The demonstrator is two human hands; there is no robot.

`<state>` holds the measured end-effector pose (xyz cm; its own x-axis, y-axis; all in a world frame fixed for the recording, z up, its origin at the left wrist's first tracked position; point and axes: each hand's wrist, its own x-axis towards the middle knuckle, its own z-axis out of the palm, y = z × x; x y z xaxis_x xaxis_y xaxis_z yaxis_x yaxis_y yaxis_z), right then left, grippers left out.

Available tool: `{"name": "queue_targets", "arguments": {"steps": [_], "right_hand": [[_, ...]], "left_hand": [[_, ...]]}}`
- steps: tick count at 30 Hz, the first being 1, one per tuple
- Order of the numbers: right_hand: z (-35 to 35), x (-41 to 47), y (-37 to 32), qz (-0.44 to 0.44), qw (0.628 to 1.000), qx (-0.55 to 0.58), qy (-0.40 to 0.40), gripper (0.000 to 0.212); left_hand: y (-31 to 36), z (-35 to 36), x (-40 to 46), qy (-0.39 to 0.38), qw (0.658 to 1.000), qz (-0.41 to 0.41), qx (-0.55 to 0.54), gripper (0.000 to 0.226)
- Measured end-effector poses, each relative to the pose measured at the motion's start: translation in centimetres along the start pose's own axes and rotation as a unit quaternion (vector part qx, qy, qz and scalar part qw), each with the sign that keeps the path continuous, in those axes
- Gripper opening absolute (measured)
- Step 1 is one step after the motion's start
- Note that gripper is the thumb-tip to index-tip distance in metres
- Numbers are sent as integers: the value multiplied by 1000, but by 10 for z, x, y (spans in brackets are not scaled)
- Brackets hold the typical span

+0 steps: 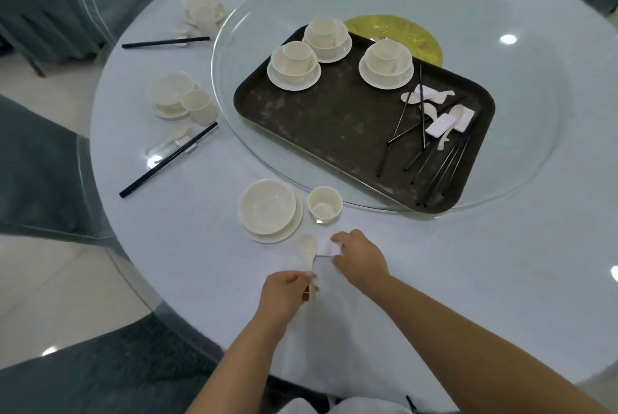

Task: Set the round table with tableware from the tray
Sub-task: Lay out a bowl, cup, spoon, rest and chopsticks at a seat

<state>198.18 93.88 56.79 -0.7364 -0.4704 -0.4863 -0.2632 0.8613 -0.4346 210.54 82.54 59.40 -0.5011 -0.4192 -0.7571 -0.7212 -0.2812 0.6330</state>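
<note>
- Fingers (302,276) of the left hand (284,293) are pinched round the handle of a white spoon (307,253), whose bowl is pointed away from the person, towards the near place setting.
- Thumb and fingers of the right hand (359,258) are curled onto a small white rest (327,248), which is held against the round table (434,263) just right of the spoon's bowl.
- Beyond the hands, a bowl on a plate (270,211) is set near the table's edge, with a cup (325,204) just beside it on the right.
- A dark tray (334,126) is seen on the glass turntable (528,112) in the middle of the table.
- Three stacks of plate, bowl and cup (293,65) are kept at the tray's far end.
- Loose black chopsticks (448,159), white spoons and white rests are heaped at the tray's right end.
- Two settings with bowls, cups and chopsticks (167,161) are laid along the table's left side, and further white tableware is visible at the far edge.
- Grey-covered chairs (40,159) are placed around the table.
</note>
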Motion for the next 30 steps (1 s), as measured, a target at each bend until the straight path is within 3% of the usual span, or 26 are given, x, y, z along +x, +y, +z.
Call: {"name": "queue_targets", "arguments": {"steps": [10,30], "right_hand": [[13,5,0,-4,999,-32,34,39],[9,7,4,-9,1000,1,20,38]], "left_hand": [[0,6,25,7,1000,-13,5,21],[-4,13,31,7,995,-8,100,27]]}}
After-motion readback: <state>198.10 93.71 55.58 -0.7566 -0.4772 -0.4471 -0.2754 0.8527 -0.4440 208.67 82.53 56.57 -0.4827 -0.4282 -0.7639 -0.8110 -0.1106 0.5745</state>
